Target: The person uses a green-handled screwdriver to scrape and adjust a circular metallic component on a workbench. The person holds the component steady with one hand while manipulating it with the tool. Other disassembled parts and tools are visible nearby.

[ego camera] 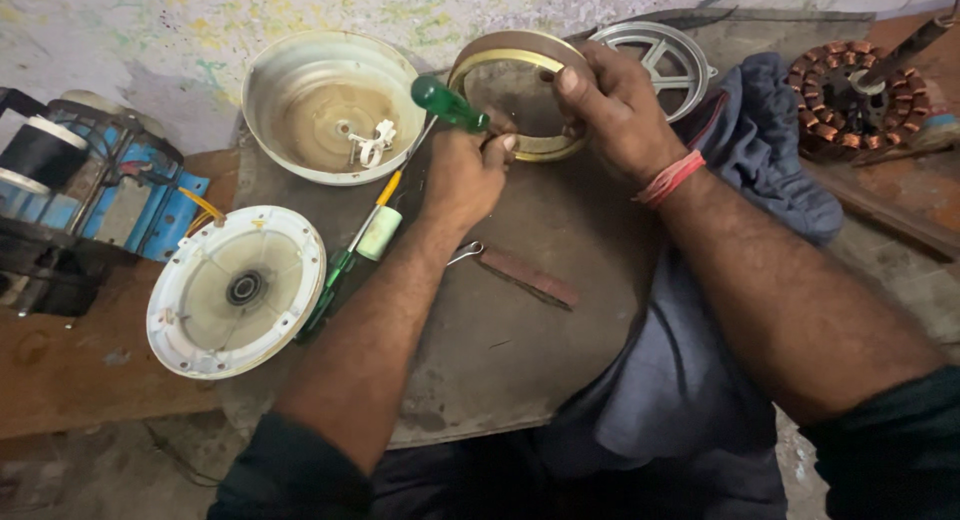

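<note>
Grey slab (500, 320) on, seemingly, a wooden bench (70, 370); paint-flecked wall (130, 30).

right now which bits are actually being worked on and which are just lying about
In hand: left hand grips the green-handled screwdriver; right hand holds the round ring part.

Lying about: white round cover, metal bowl housing, copper winding, blue cloth.
</note>
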